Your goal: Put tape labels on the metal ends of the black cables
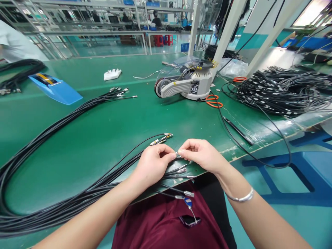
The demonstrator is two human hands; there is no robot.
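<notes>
My left hand (153, 164) and my right hand (201, 154) meet at the near edge of the green table (109, 121). Both pinch the metal tip of one thin black cable (177, 155) between their fingertips. Under the hands lie several more black cables with metal ends (181, 171), some hanging over the table edge. Another few tipped ends (162, 139) rest just beyond my left hand. The cables run left in a long black bundle (52, 204). My right wrist wears a silver bangle.
A grey tape dispenser (186, 84) stands mid-table with orange scissors (214, 101) beside it. A big heap of cables (280, 91) lies at right. A blue tray (55, 88), a white glove (112, 74) and a further cable bundle (114, 94) lie beyond.
</notes>
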